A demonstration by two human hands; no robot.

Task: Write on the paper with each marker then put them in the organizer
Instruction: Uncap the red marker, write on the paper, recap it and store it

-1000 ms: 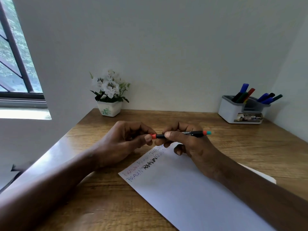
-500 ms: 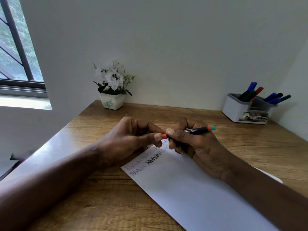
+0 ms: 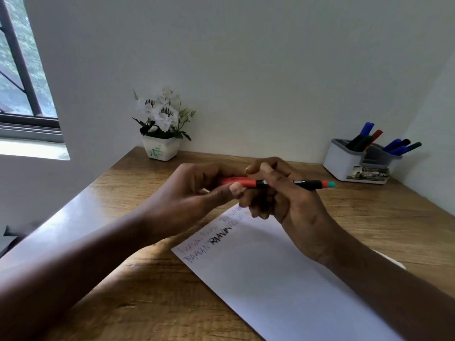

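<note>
A black marker point(image 3: 305, 183) with a red cap point(image 3: 237, 181) and a red-and-teal tail lies level above the desk. My right hand point(image 3: 283, 193) grips its barrel. My left hand point(image 3: 197, 190) pinches the red cap at the marker's left end; cap and barrel look joined. Below them lies a white sheet of paper point(image 3: 270, 279) with words written in red, blue and black near its top left corner. The white organizer point(image 3: 344, 159) stands at the back right and holds several markers in blue, red, green and black.
A white pot of white flowers point(image 3: 161, 129) stands at the back of the wooden desk point(image 3: 160, 303), near the wall. A window point(image 3: 19, 77) is on the left. A side wall closes in the desk's right edge.
Both hands have lifted off the paper with the marker. More of the red cap now shows between my left fingers, and the marker lies level instead of tilted.
</note>
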